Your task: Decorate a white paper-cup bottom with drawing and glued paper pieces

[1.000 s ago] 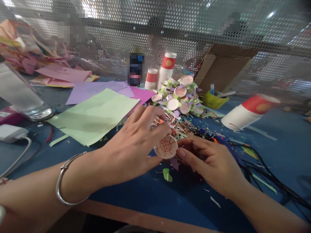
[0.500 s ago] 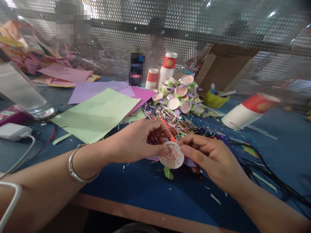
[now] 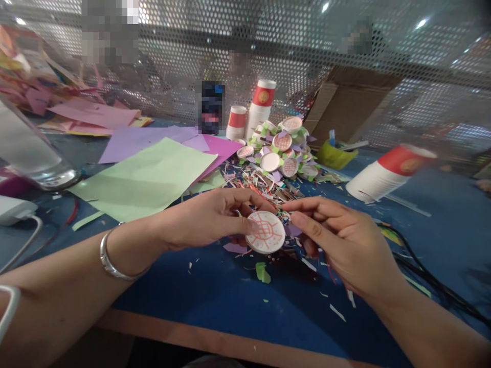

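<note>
My left hand grips a paper cup bottom, a shallow white round with a grid and rays drawn on it in orange-red. The thumb lies over its left edge, while the other fingers reach behind it. To the right, my right hand is close to the disc with thumb and index finger apart, nothing visible between them. A purple paper piece shows beside the right thumb; whether it is attached to the disc cannot be made out. Below the disc, a green paper scrap lies on the blue table.
Cut paper shreds lie beyond the hands, before a pile of decorated cup bottoms. Green paper and a glass are leftward. Tilted stacked paper cups and black cables are rightward.
My right thumb has come away from the disc, and a gap now shows between them. The disc stays in my left hand, tilted slightly differently. The view has shifted a little.
</note>
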Demonstrator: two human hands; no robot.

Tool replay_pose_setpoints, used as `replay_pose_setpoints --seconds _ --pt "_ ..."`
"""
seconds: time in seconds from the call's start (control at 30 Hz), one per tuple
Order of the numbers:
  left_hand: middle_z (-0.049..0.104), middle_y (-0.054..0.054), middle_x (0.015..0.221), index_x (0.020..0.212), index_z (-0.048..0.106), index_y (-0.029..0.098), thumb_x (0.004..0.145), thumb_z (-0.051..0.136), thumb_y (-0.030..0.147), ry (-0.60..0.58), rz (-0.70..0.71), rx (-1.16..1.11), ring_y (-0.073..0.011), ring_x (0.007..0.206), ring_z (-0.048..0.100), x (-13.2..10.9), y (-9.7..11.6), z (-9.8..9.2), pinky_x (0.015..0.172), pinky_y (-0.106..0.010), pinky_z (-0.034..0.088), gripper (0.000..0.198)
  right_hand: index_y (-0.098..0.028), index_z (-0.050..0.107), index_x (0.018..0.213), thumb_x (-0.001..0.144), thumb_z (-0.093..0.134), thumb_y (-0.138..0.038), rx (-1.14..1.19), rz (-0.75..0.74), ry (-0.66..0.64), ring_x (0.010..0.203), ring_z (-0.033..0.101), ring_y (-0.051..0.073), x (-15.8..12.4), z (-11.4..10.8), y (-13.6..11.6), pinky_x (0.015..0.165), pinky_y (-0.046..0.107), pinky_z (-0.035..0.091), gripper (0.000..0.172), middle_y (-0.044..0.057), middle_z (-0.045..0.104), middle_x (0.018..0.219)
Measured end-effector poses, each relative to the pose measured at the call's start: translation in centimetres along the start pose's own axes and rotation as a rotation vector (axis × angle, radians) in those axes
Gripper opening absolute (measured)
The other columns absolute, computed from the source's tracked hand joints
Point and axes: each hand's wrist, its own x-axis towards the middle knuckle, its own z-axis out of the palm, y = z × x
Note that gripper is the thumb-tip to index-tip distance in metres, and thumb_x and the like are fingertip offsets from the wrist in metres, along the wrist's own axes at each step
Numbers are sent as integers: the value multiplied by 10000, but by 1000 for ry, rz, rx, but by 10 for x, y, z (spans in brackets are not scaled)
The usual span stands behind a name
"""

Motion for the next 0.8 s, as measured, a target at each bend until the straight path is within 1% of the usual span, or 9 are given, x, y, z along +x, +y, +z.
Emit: replay_pose_setpoints --seconds 0.1,0.17,0.2,0.33,0.47,0.5,0.6,0.73,0.8 --pt "703 -53 958 1143 671 171 884 674 203 74 -13 -153 -120 751 619 2 1 -2 649 -225 474 262 -209 751 1045 931 669 -442 -131 -29 126 475 546 75 4 -12 3 424 192 415 272 -11 668 680" --pt "699 -37 931 1127 677 182 893 678 194 120 -34 -288 -96 706 611 3 0 -6 641 -208 484 235 -207 747 1055 930 650 -472 -273 0 213 492 548 82 8 -25 6 454 216 427 309 7 694 730" --pt "695 -29 916 1100 682 180 894 681 182 137 -50 -353 -86 688 612 4 -1 -8 640 -199 492 206 -199 747 1070 932 647 -471 -318 30 217 510 560 92 11 -33 7 476 231 436 321 19 705 747" --pt "674 -25 841 1006 692 141 942 617 140 245 -116 -535 -66 647 623 8 0 -13 603 -154 491 99 -169 762 950 894 689 -306 -470 115 250 582 590 129 19 -61 8 599 300 454 165 51 730 756" --pt "659 -27 769 972 682 122 964 572 113 375 -137 -631 -66 593 605 11 2 -14 533 -144 472 111 -198 761 780 826 749 -234 -617 225 221 566 590 166 15 -80 9 612 338 404 60 40 712 653" --pt "656 -26 758 966 677 125 965 577 120 376 -139 -647 -69 586 607 11 1 -14 527 -145 475 100 -206 754 745 811 759 -230 -638 250 215 537 578 168 11 -84 11 597 342 391 71 35 700 621" --pt "666 -37 759 946 653 136 972 561 120 348 -139 -692 -78 589 631 11 -2 -15 526 -147 491 97 -215 768 762 782 782 -281 -641 314 186 574 643 212 0 -94 22 610 356 422 70 58 734 656" --pt "693 -67 782 994 635 141 953 505 63 371 -124 -727 -96 599 649 13 -6 -17 532 -161 507 157 -208 776 793 710 817 -456 -531 368 128 627 716 283 -7 -103 44 597 381 497 265 94 782 730" --pt "682 -59 756 1012 632 135 946 497 52 379 -117 -736 -98 591 644 13 -6 -18 528 -164 506 172 -201 784 829 705 816 -498 -456 378 118 709 744 305 -7 -104 50 624 385 541 324 120 800 798"
